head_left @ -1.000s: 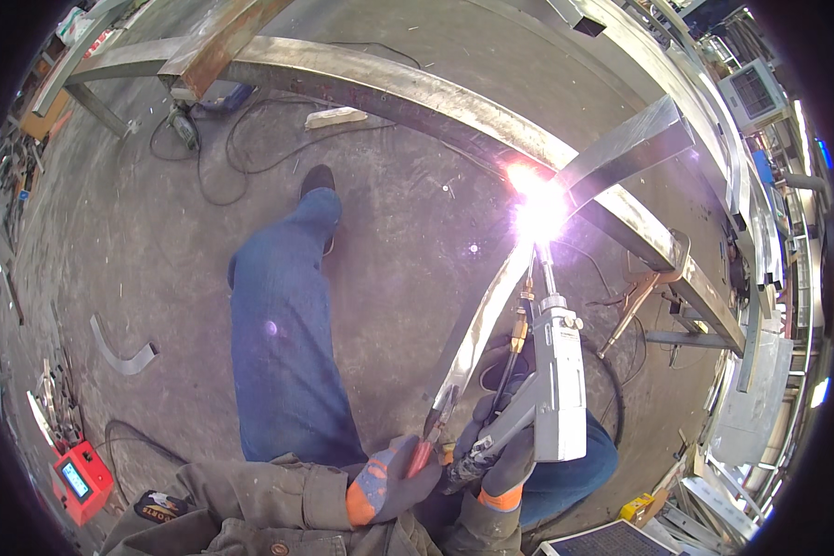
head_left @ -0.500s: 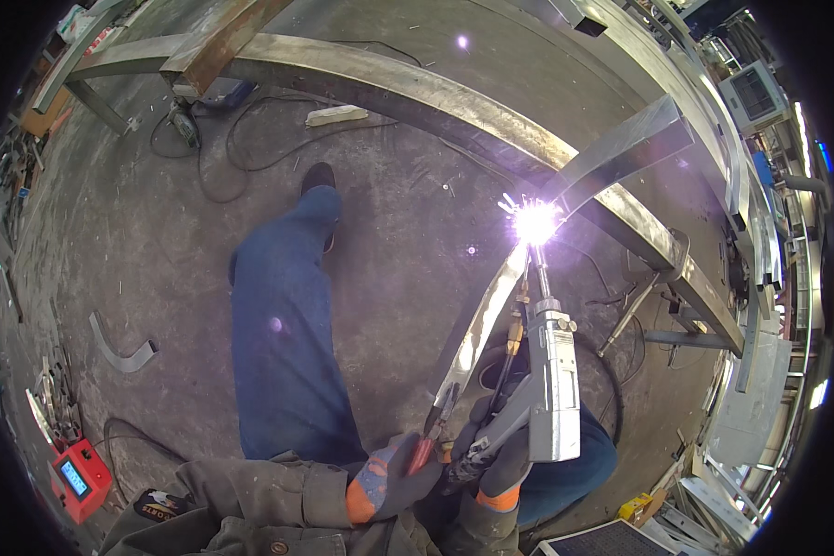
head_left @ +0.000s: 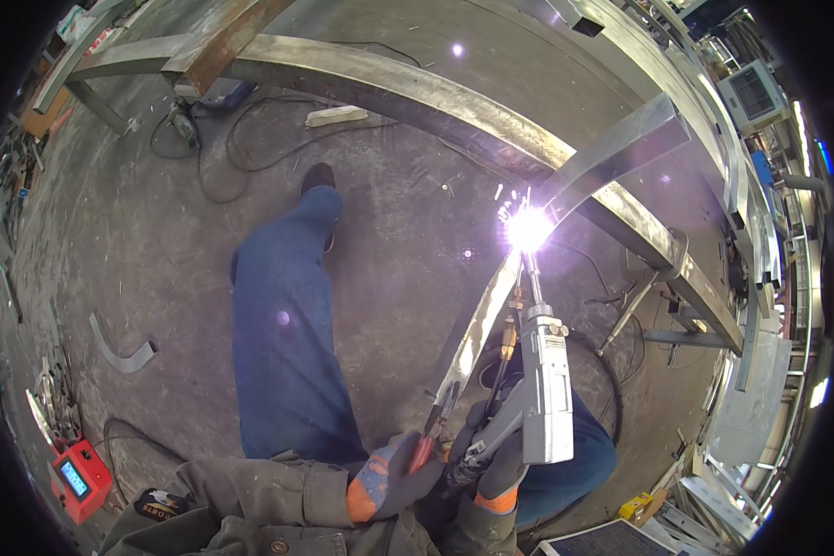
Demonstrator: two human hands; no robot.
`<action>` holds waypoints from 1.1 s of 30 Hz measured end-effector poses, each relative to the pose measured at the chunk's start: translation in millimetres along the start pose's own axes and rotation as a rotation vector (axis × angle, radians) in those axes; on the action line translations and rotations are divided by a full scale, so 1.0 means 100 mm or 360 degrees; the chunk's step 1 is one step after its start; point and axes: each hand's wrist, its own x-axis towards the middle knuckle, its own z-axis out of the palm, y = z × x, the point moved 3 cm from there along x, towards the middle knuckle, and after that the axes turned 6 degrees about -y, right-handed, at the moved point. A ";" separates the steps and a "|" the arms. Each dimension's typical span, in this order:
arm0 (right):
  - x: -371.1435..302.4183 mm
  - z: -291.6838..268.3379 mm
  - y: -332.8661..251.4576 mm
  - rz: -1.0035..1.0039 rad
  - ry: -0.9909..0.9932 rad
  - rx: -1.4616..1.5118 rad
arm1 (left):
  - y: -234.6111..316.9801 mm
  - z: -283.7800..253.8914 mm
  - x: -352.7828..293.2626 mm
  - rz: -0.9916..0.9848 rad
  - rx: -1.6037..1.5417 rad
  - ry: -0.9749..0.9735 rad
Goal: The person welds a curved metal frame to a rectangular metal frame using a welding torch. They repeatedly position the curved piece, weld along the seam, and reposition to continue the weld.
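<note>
My left hand [head_left: 391,480], in a grey and orange glove, is closed round the red-handled pliers [head_left: 423,452]. Their jaws clamp one end of a long, narrow metal strip [head_left: 477,341] that slants up to the right. My gloved right hand [head_left: 504,468] is wrapped round the grip of a silver-grey welding gun [head_left: 549,389], partly hidden by its body. A glaring white-violet arc with sparks burns at the gun's tip. There the strip's far end meets the lower end of a square metal tube [head_left: 621,153]; the glare hides the exact contact.
A long steel beam [head_left: 389,79] crosses beyond my hands, with the square tube lying over it. Cables [head_left: 227,153] and a curved metal offcut [head_left: 125,357] lie on the floor. A red box with a display [head_left: 82,482] stands at lower left. Metal stock lines the right side.
The welding gun's tip and the bright arc have shifted slightly left and down. The strip and tube end have shifted a little with them. Both hands keep their grip.
</note>
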 end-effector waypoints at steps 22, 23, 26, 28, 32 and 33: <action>-0.14 -0.20 0.16 -0.0029 0.0024 -0.0166 | 0.04 0.03 -0.03 -0.0294 -0.0233 0.0008; -0.15 -0.21 0.16 0.0059 0.0015 -0.0049 | 0.02 0.02 -0.03 -0.0313 -0.0222 0.0000; -0.19 -0.16 0.09 0.0103 -0.0164 0.0286 | -0.05 0.03 -0.02 -0.0436 -0.0360 -0.0114; -0.21 -0.17 0.00 -0.0039 -0.0028 0.0197 | -0.03 0.03 -0.04 -0.0373 -0.0367 -0.0062; -0.16 -0.14 -0.14 -0.0188 0.0003 0.0333 | 0.02 0.05 -0.07 -0.0312 -0.0409 0.0030; -0.12 -0.14 -0.18 -0.0171 -0.0047 0.0344 | 0.01 0.05 -0.07 -0.0313 -0.0384 0.0067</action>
